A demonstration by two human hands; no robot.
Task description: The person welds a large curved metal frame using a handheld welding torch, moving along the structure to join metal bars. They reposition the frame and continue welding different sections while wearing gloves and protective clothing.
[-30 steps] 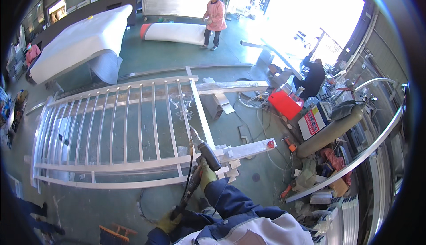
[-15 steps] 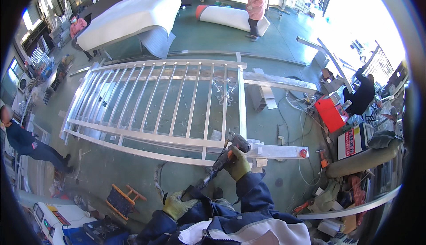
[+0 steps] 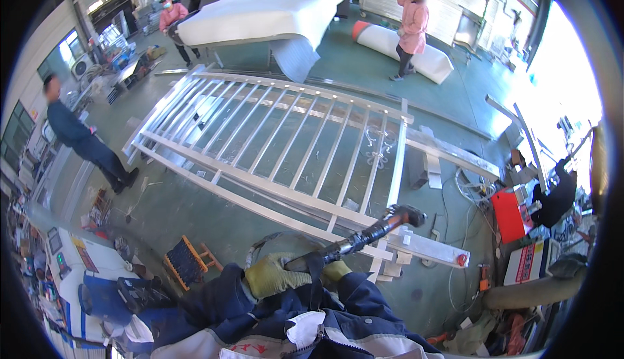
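My left hand [image 3: 276,276], in a yellow-green work glove, is wrapped around the rear of a long dark welding gun [image 3: 354,242]. The gun slants up to the right, its brownish-orange and black head near the lower right corner of a silver metal railing [image 3: 257,174]. Close behind the gun's shaft is my gloved right hand [image 3: 336,270], mostly covered by the gun and sleeve, so its fingers do not show. A dark hose [image 3: 263,245] loops beside my left hand. The railing lies flat on metal supports, its scrollwork ornament [image 3: 377,148] near the right end.
A white machine [image 3: 81,258] stands lower left, near a dark brush-like rack [image 3: 185,261]. A red box [image 3: 510,216], cables and a tan cylinder [image 3: 536,294] are at right. One person [image 3: 84,131] stands left; two in pink are beyond the railing; another bends at far right.
My right hand has drawn back from the gun's head toward my body. The gun has swung to point more to the right. The view has turned left; the pink-clad person at left leans over the white-covered table.
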